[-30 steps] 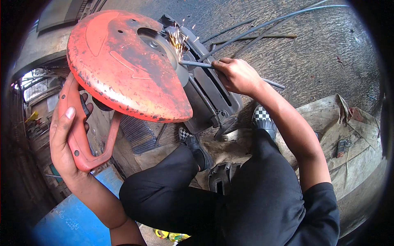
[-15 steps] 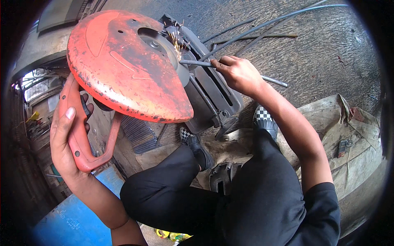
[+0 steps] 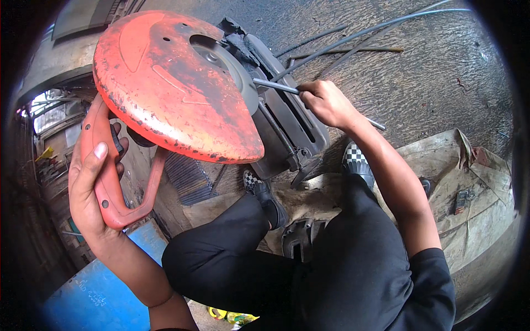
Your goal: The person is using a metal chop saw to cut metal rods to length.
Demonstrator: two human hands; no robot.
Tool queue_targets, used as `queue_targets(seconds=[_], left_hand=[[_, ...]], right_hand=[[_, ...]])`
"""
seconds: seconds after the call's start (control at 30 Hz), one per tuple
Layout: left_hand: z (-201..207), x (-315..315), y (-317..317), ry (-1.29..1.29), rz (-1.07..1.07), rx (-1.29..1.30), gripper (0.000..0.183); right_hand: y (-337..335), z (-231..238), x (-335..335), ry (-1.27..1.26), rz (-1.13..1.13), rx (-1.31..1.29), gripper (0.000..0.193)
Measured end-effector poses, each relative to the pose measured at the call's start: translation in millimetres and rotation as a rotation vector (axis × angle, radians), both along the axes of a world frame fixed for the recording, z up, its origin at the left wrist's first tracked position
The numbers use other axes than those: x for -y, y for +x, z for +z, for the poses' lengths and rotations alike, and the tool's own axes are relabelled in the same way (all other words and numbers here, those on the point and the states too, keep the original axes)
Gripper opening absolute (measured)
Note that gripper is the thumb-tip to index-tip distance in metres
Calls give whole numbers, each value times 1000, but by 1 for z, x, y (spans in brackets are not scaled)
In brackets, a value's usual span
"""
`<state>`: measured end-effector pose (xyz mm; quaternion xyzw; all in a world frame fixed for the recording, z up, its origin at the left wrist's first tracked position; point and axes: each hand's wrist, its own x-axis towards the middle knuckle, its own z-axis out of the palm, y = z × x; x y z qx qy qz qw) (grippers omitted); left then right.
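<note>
A red, worn chop saw [image 3: 182,105] fills the upper left, its grey cutting disc [image 3: 248,88] showing beside the guard. My left hand [image 3: 91,182] is wrapped round the saw's red handle [image 3: 105,171], thumb on the near side and fingers at the dark trigger. In my right hand [image 3: 326,102] is a thin grey metal rod [image 3: 276,86], gripped in the fist. One end of the rod lies close to the disc's edge; whether they touch I cannot tell. Its other end sticks out beyond my wrist. The saw's dark base [image 3: 290,121] has a threaded clamp screw [image 3: 279,129].
Long rods [image 3: 375,27] lie on the rough floor behind the saw. A bundle of short cut rods [image 3: 187,179] is by my foot. A dirty cloth sheet [image 3: 447,193] spreads at right, with a small dark object [image 3: 461,201] on it. A blue panel [image 3: 105,281] stands lower left.
Sparks flew at the disc half a second ago and are gone now. My right hand and the rod have shifted slightly right, away from the disc. My left hand keeps its hold.
</note>
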<state>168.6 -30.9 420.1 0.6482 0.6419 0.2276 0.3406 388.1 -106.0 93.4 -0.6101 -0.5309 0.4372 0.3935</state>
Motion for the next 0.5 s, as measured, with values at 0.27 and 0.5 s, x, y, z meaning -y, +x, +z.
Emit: queue_targets(seconds=[0.27,0.5], left_hand=[[-3,1,3,80,31,-2,53],[-2,2,5,63,13,-8,56]], right_hand=[[-11,-4,4,102,28,-178,28],[-13,-4,5,230,105,-69,26]])
